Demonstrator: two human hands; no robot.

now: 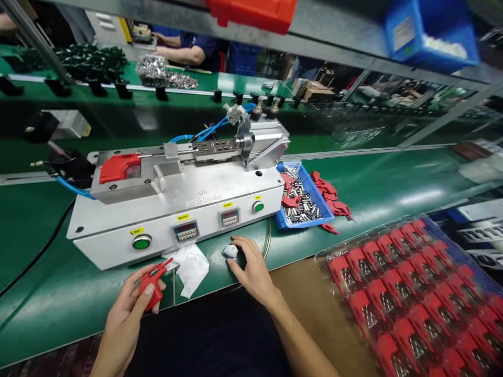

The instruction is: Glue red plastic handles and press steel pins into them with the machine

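My left hand (pixel 131 309) is closed around a red plastic part (pixel 151 293) with a grip-like body and a narrow end pointing up to the right. My right hand (pixel 253 269) curves beside a small whitish lump (pixel 230 251) on the green bench, thumb and forefinger apart on either side of it; whether they touch it I cannot tell. Between the hands a crumpled white cloth or tissue (pixel 192 267) lies against the machine's front. Behind them, the bench machine (pixel 212 183) has another red part (pixel 120 167) seated in its left fixture.
Right of the machine, a blue bin (pixel 304 225) holds small metal pieces and red parts. Loose red parts (pixel 330 193) lie beside it. A clear tray (pixel 334 254) of red parts with metal pieces fills the lower right. A shelf (pixel 334 44) hangs overhead; a co-worker (pixel 192 52) sits opposite.
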